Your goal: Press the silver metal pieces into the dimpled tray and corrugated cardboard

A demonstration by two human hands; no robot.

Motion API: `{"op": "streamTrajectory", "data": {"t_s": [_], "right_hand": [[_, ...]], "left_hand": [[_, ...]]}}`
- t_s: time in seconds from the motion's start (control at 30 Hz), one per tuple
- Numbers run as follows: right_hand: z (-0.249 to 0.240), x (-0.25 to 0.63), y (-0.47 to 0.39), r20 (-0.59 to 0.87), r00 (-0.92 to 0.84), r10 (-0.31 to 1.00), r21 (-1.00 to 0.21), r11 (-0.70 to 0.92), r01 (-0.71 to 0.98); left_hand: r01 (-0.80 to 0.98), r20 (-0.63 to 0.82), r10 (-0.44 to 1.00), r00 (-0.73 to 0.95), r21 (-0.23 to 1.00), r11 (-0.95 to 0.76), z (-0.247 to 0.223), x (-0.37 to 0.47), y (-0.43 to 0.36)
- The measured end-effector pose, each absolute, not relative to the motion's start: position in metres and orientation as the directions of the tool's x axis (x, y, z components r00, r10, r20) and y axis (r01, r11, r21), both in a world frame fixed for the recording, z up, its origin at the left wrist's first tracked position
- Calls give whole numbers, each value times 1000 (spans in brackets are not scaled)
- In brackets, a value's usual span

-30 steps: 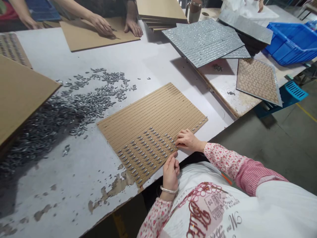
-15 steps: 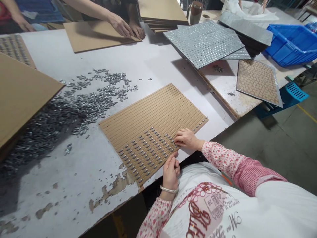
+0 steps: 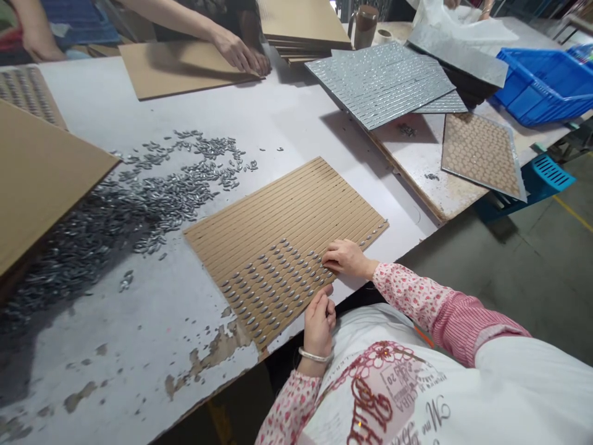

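A grooved brown board (image 3: 278, 204) lies on the white table, with rows of small silver oval pieces (image 3: 271, 287) on its near half. My right hand (image 3: 343, 258) rests over the board's near right part, fingers bent together with the tips down among the pieces; what they pinch is too small to tell. At the board's near edge, my left hand (image 3: 319, 318), with a bangle on the wrist, has its fingers curled closed, and anything inside is hidden. A large heap of loose silver pieces (image 3: 176, 185) spreads to the left of the board.
Brown boards (image 3: 41, 167) jut in at the left. Across the table (image 3: 296, 117), a person's hands (image 3: 241, 52) touch a plain board (image 3: 176, 65). Silvery grooved sheets (image 3: 384, 80), a patterned panel (image 3: 482, 154), a mug (image 3: 365, 26) and a blue crate (image 3: 546, 83) stand right of there.
My right hand has shifted slightly left along the rows. My left hand stays at the board's near edge. The other person's hand across the table has moved slightly.
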State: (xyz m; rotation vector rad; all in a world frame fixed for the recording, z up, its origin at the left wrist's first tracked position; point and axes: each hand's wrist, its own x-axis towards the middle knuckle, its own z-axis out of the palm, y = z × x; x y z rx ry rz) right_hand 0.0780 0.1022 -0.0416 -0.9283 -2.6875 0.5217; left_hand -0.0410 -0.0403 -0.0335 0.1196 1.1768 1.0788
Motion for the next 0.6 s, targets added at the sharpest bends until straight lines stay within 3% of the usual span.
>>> {"op": "streamTrajectory", "data": {"t_s": [0.3,0.47,0.6], "right_hand": [[-44,77,104,134,-798,587,-391,772,502],[-42,75,111,134,-752,645,-451,716,534],[-42,70,115,132,-766,630,-415,737,534]], "left_hand": [[-606,-683,729,-35,595,528,-34,-41,-40],[-603,-681,731,-31,596,530,-34,-41,-40],[-598,-677,735,-29,601,530,-32,-42,-40]]}}
